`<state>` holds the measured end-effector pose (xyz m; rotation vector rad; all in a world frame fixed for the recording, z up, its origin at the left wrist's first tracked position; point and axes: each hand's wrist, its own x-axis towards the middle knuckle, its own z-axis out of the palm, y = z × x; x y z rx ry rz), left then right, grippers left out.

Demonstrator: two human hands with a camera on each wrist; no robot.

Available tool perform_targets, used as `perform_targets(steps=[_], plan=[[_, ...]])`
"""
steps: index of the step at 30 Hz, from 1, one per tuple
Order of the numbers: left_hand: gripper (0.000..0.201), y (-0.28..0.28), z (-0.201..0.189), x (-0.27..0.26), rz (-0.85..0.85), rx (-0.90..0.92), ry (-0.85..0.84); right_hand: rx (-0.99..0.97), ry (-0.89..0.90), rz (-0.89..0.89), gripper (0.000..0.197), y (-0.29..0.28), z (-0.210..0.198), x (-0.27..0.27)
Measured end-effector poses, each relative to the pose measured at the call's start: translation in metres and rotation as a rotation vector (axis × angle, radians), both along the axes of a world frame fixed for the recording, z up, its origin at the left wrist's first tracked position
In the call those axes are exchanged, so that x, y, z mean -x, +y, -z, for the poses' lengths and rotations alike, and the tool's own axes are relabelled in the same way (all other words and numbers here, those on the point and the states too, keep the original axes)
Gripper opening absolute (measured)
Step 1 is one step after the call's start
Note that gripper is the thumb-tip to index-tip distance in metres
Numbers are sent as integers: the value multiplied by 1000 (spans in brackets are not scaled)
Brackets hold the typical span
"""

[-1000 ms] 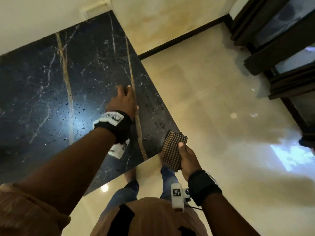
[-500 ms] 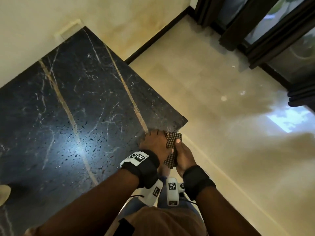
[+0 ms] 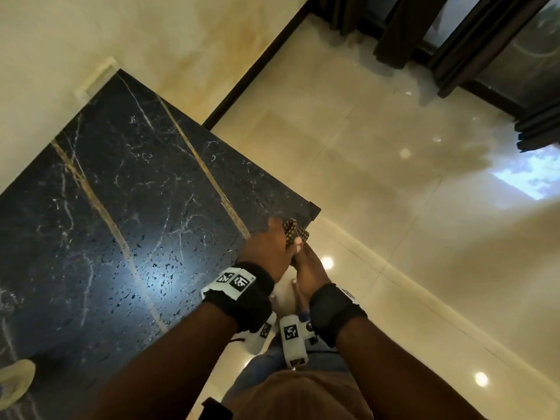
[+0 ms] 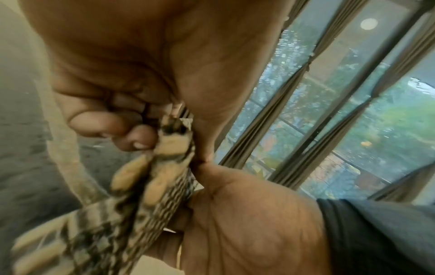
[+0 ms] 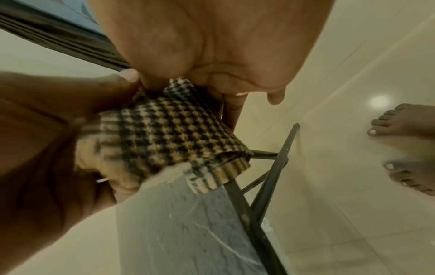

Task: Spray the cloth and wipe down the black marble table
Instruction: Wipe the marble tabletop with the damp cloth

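Note:
The black marble table (image 3: 127, 213) with gold veins fills the left of the head view, dotted with droplets. Over its near right corner both hands meet on a folded brown-and-black houndstooth cloth (image 3: 295, 233). My left hand (image 3: 269, 247) curls its fingers round the cloth (image 4: 146, 178) from the table side. My right hand (image 3: 306, 262) pinches the same cloth (image 5: 169, 134) from the floor side, thumb on top. The cloth hangs just above the table edge (image 5: 188, 214). No spray bottle is in view.
Glossy cream floor tiles (image 3: 409, 237) lie to the right of the table. Dark curtains and windows (image 3: 472, 56) stand at the far right. Thin black table legs (image 5: 270, 167) slant under the corner. My bare feet (image 5: 404, 145) stand close by. A pale object (image 3: 16, 380) sits at the table's near left.
My left hand left the middle of the table and came back to the near corner, joining the right hand on the cloth. The cloth rose to the table edge.

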<state>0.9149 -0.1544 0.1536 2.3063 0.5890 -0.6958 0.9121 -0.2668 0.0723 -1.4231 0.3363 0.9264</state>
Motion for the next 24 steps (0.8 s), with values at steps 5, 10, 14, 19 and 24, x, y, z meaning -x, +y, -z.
perform_targets(steps=[5, 10, 14, 19, 24], plan=[[44, 28, 8, -11, 45, -37, 16, 72, -81, 128, 35, 13, 3, -24], [54, 38, 13, -6, 141, -131, -112, 208, -115, 142, 34, 16, 8, -39], [65, 45, 13, 21, 259, -297, -109, 285, -42, 216, 52, 13, 22, -29], [97, 52, 21, 55, 303, -380, -4, 358, -112, 267, 54, 22, 21, -49], [114, 57, 24, 82, 354, -462, 6, 353, -102, 319, 51, 29, 17, -56]])
